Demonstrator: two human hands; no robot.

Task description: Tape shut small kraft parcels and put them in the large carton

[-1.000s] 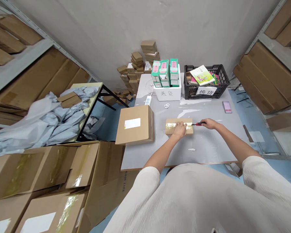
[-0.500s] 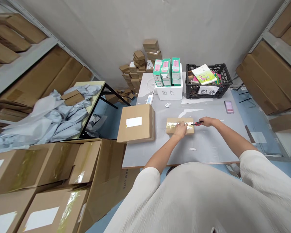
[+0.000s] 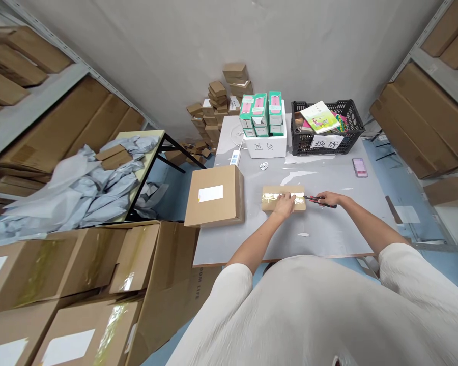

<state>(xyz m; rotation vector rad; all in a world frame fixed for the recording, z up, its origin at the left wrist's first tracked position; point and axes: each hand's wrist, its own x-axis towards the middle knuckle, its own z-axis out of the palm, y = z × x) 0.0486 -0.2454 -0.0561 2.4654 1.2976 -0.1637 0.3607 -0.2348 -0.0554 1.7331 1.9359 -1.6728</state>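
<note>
A small brown cardboard box (image 3: 269, 203) with shiny tape along its top lies on the grey table (image 3: 252, 239). My left hand (image 3: 285, 203) rests on top of this box, fingers spread over the tape. To the right of the box, my right hand (image 3: 328, 199) is closed around a red and black cutting tool (image 3: 320, 202). The tool's tip is at the box's right end, by the tape; whether it touches cannot be made out.
A larger box (image 3: 213, 195) stands at the table's left edge. Behind are a white bin (image 3: 267, 147) of green-pink packs, a black crate (image 3: 328, 129) with books, a power strip (image 3: 235, 157) and a blurred pink item (image 3: 360, 168). Stacked cartons (image 3: 99, 259) fill the lower left.
My right hand has moved slightly right, and more of the cutting tool shows, angled differently. My left hand stays on the box. The view has shifted a little.
</note>
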